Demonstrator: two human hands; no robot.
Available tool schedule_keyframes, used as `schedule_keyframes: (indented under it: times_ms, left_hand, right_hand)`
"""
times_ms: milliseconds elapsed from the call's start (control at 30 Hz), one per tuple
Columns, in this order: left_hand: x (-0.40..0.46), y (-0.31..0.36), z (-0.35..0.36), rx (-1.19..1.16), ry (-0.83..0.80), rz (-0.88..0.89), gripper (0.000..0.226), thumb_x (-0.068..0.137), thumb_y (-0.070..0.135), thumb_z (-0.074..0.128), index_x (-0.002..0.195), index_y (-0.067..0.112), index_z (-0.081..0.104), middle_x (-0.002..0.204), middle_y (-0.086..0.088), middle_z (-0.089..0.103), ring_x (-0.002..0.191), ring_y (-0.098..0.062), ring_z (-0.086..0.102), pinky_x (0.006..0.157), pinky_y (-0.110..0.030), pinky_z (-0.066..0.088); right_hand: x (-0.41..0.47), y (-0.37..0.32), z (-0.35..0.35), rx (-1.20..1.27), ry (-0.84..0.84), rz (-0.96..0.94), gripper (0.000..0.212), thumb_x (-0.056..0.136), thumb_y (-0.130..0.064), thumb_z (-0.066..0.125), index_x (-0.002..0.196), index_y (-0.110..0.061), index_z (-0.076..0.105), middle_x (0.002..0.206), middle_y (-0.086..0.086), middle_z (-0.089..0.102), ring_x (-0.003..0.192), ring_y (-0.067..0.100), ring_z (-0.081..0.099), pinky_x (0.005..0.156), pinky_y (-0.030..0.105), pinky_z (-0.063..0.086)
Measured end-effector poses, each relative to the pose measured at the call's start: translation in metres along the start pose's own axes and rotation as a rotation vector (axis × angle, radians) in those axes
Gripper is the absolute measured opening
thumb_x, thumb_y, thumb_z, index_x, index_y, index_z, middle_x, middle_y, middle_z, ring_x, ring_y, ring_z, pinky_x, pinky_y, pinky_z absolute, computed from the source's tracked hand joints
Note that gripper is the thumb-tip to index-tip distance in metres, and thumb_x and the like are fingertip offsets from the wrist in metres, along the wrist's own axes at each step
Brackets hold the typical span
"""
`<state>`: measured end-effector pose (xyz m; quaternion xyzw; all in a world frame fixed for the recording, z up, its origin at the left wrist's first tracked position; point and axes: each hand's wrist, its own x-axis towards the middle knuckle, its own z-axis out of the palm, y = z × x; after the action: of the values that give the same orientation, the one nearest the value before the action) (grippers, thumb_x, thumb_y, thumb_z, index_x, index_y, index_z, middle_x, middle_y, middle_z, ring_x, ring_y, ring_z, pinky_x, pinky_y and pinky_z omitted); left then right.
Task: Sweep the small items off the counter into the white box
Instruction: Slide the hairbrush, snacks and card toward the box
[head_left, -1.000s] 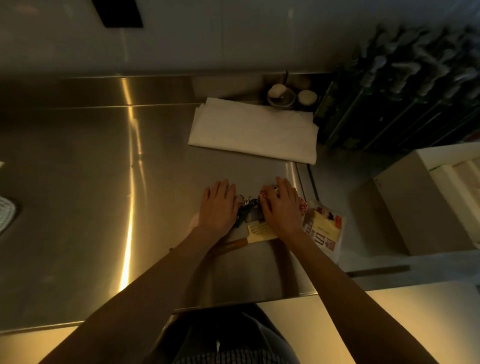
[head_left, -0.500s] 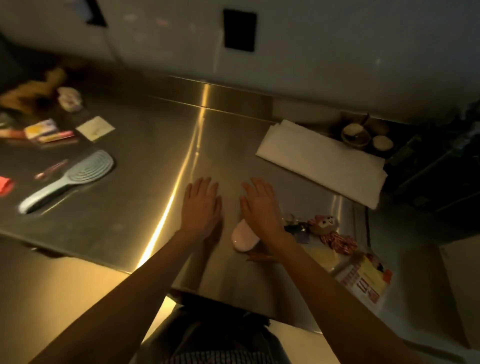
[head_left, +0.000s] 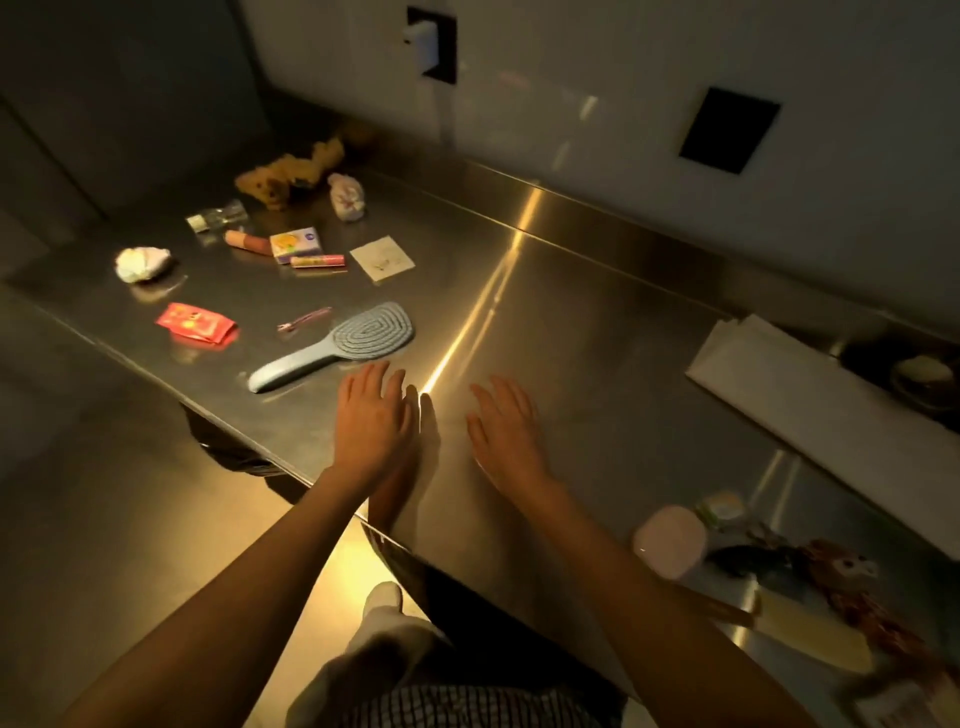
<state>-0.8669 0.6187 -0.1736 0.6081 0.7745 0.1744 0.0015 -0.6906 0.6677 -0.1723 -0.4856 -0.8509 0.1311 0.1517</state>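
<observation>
My left hand (head_left: 371, 415) and my right hand (head_left: 506, 428) hover flat, fingers straight, over the steel counter (head_left: 597, 332), holding nothing. Just left of my left hand lies a grey-blue hairbrush (head_left: 337, 345). Farther left are a red packet (head_left: 196, 323), a pink hair clip (head_left: 304, 318), a small square card (head_left: 383, 258), a little colourful box (head_left: 295, 245), two tubes and a white crumpled ball (head_left: 141, 263). At the right edge sits a gathered pile: a pink oval case (head_left: 670, 540), a brown plush toy (head_left: 841, 571) and a yellow card (head_left: 810, 631). The white box is out of view.
A folded white cloth (head_left: 821, 400) lies at the back right, with a small bowl (head_left: 924, 374) behind it. A yellow plush (head_left: 291, 174) and a white pouch (head_left: 348, 196) sit by the back wall. The counter's front edge runs diagonally under my forearms.
Both hands have left the gathered pile at the right and moved left across the counter toward the hairbrush. The view has swung left, bringing the scattered items into sight.
</observation>
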Motion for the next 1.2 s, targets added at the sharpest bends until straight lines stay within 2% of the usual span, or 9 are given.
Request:
schedule_keyframes:
  times_ms: [167, 333, 400, 533, 633, 833, 933, 1067, 1200]
  left_hand:
    - [0.033, -0.085, -0.014, -0.006, 0.010, -0.025, 0.044, 0.095, 0.032, 0.037, 0.125, 0.006, 0.055, 0.131, -0.019, 0.053, 0.124, -0.035, 0.046, 0.105, -0.050, 0.035]
    - [0.069, -0.157, -0.019, 0.022, -0.051, -0.057, 0.042, 0.098, 0.031, 0.042, 0.132, 0.008, 0.050, 0.141, -0.018, 0.045, 0.133, -0.035, 0.037, 0.112, -0.052, 0.027]
    - [0.082, -0.178, -0.020, 0.029, -0.084, -0.076, 0.044, 0.098, 0.032, 0.042, 0.135, 0.008, 0.048, 0.144, -0.018, 0.042, 0.135, -0.036, 0.035, 0.112, -0.053, 0.026]
    - [0.101, -0.209, -0.020, 0.035, -0.112, -0.141, 0.045, 0.100, 0.035, 0.036, 0.138, 0.012, 0.043, 0.149, -0.014, 0.036, 0.140, -0.033, 0.027, 0.114, -0.052, 0.018]
    - [0.110, -0.232, -0.020, 0.065, -0.112, -0.245, 0.048, 0.100, 0.039, 0.034, 0.142, 0.017, 0.038, 0.154, -0.009, 0.027, 0.143, -0.030, 0.018, 0.115, -0.051, 0.010]
    - [0.108, -0.276, -0.013, 0.095, -0.146, -0.410, 0.054, 0.097, 0.050, 0.028, 0.145, 0.024, 0.029, 0.159, -0.010, 0.011, 0.145, -0.037, 0.003, 0.112, -0.058, -0.005]
    - [0.106, -0.283, -0.010, 0.046, -0.153, -0.499, 0.058, 0.096, 0.054, 0.027, 0.147, 0.027, 0.024, 0.159, -0.010, 0.008, 0.144, -0.040, 0.000, 0.112, -0.060, -0.003]
    - [0.106, -0.285, -0.006, 0.007, -0.130, -0.475, 0.057, 0.096, 0.052, 0.028, 0.146, 0.025, 0.028, 0.158, -0.013, 0.014, 0.142, -0.043, 0.007, 0.115, -0.058, 0.010]
    - [0.114, -0.275, -0.001, -0.012, -0.140, -0.405, 0.060, 0.095, 0.054, 0.025, 0.147, 0.024, 0.028, 0.158, -0.012, 0.014, 0.144, -0.040, 0.003, 0.115, -0.053, 0.002]
  right_hand:
    - [0.053, -0.064, 0.031, 0.030, -0.009, 0.007, 0.051, 0.093, -0.036, 0.029, 0.124, -0.010, 0.059, 0.130, 0.016, 0.056, 0.124, 0.031, 0.049, 0.106, 0.046, 0.037]
    - [0.105, -0.117, 0.053, 0.003, -0.104, -0.006, 0.046, 0.100, -0.034, 0.036, 0.142, -0.014, 0.041, 0.150, 0.012, 0.035, 0.142, 0.027, 0.023, 0.117, 0.042, 0.015]
    - [0.122, -0.132, 0.057, -0.024, -0.108, -0.029, 0.047, 0.101, -0.033, 0.036, 0.144, -0.013, 0.036, 0.153, 0.011, 0.030, 0.143, 0.027, 0.019, 0.119, 0.040, 0.010]
    - [0.152, -0.153, 0.070, -0.105, -0.173, -0.020, 0.050, 0.102, -0.037, 0.031, 0.148, -0.017, 0.028, 0.156, 0.009, 0.023, 0.145, 0.027, 0.014, 0.118, 0.043, 0.008]
    - [0.172, -0.159, 0.082, -0.149, -0.216, -0.042, 0.051, 0.101, -0.041, 0.029, 0.148, -0.021, 0.029, 0.157, 0.007, 0.021, 0.146, 0.026, 0.010, 0.117, 0.046, 0.008]
    - [0.200, -0.165, 0.104, -0.220, -0.223, -0.095, 0.050, 0.101, -0.041, 0.030, 0.146, -0.020, 0.033, 0.155, 0.009, 0.025, 0.145, 0.027, 0.013, 0.115, 0.051, 0.006]
    - [0.207, -0.163, 0.109, -0.263, -0.237, -0.084, 0.050, 0.100, -0.041, 0.029, 0.144, -0.019, 0.036, 0.154, 0.010, 0.028, 0.145, 0.027, 0.015, 0.114, 0.055, 0.006]
    - [0.207, -0.155, 0.114, -0.309, -0.222, -0.043, 0.049, 0.099, -0.043, 0.030, 0.141, -0.020, 0.041, 0.150, 0.011, 0.035, 0.143, 0.030, 0.020, 0.114, 0.060, 0.008]
    - [0.199, -0.145, 0.118, -0.370, -0.245, -0.019, 0.056, 0.097, -0.048, 0.021, 0.139, -0.019, 0.044, 0.149, 0.011, 0.038, 0.142, 0.033, 0.022, 0.112, 0.063, 0.007]
